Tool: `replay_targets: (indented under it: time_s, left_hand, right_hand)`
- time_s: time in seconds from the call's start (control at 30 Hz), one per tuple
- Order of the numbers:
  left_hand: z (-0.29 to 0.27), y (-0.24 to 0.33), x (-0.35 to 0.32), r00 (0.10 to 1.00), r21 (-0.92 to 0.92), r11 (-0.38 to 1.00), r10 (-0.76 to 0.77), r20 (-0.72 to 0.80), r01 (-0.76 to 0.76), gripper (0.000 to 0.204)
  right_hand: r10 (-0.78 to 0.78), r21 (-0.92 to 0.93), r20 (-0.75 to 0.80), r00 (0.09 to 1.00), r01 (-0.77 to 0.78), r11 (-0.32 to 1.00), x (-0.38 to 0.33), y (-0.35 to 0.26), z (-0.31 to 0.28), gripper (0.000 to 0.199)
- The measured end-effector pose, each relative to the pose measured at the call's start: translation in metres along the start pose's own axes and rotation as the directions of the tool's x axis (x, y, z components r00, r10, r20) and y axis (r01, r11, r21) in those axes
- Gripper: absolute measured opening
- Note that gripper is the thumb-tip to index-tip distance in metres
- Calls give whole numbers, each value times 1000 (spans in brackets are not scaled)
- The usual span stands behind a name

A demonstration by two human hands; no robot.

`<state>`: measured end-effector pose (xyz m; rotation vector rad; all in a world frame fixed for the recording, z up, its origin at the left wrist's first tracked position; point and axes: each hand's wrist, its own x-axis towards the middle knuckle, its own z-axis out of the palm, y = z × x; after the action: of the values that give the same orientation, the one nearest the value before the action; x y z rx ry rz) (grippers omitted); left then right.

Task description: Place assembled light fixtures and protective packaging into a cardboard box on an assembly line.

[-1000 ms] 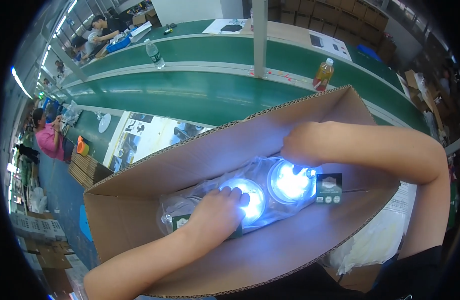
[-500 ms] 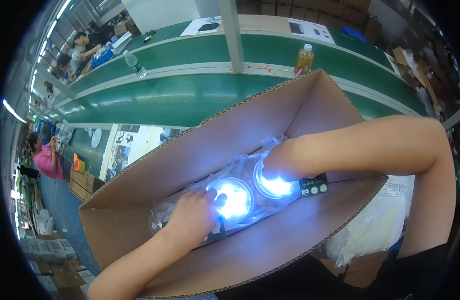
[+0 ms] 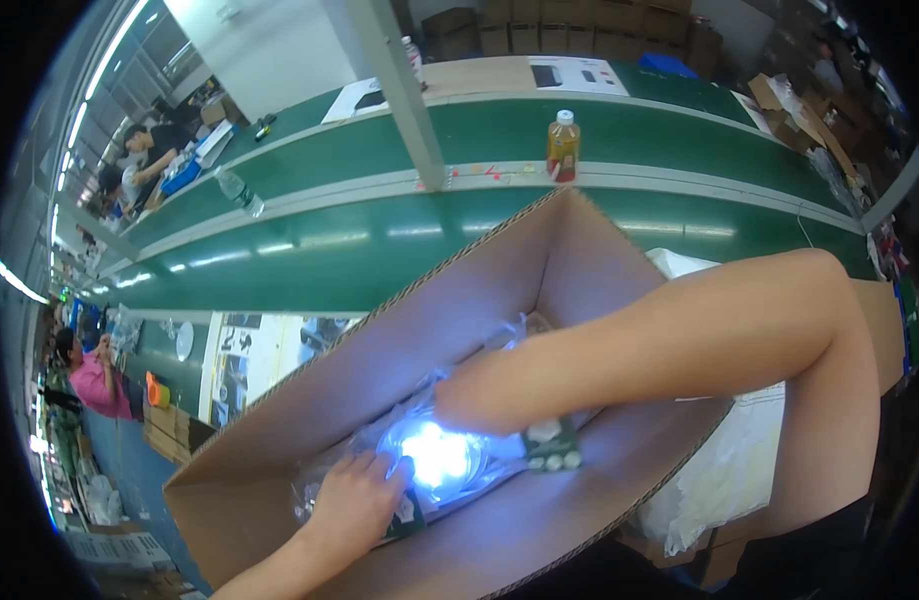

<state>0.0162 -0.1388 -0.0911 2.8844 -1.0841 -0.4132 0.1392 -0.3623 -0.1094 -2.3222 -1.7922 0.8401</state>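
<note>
Both hands are down inside a long open cardboard box (image 3: 280, 420) that lies slantwise in front of the person, its near-left end low in the view and its far-right end up against the green conveyor belt (image 3: 380, 250). On the floor of the box lies a row of round lamps sealed in clear plastic bags (image 3: 420, 455), one of them glaring bright white (so bright that its outline is washed out).

The left hand (image 3: 355, 500) lies flat on the bagged pieces toward the near-left end, palm down, fingers spread narrowly and pressing on the plastic just left of the glowing lamp. It grips nothing that can be made out.

The right hand (image 3: 470, 405) reaches in from the right, the forearm crossing over the box's right wall. It rests on the bags just beyond the glow. Whether its fingers close on anything cannot be told, as the glare and the wrist hide them. A small green card with pale round pieces (image 3: 552, 447) lies just to the right of it on the box floor.

On the far side of the belt an orange drink bottle (image 3: 563, 146) stands upright. A white bag (image 3: 720, 470) hangs beside the box at the right.
</note>
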Motion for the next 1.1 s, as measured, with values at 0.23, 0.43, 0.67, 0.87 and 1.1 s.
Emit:
replay_targets:
  time_s: [0.23, 0.43, 0.67, 0.87, 1.1]
  left_hand:
    - [-3, -2, 11, 1000, 8, 1000, 4, 2, -4, 24]
    - [-36, 16, 37, 983, -80, 997, 1, -186, -16, 35]
    - [-9, 19, 62, 940, -151, 986, 12, -341, -67, 48]
    - [1, 14, 69, 913, -262, 956, 13, -407, -130, 35]
    - [22, 24, 65, 841, -56, 965, 195, -505, -257, 31]
  right_hand:
    - [-18, -43, -159, 987, 11, 999, -7, -7, 5, 12]
    - [-13, 95, -164, 986, 29, 995, -7, -10, -13, 13]
    - [144, 138, -64, 988, -134, 981, -10, -5, -31, 15]
    - [255, 253, 168, 952, -292, 922, -14, -9, -44, 15]
    - [334, 550, 314, 889, -457, 699, -16, 23, -39, 22]
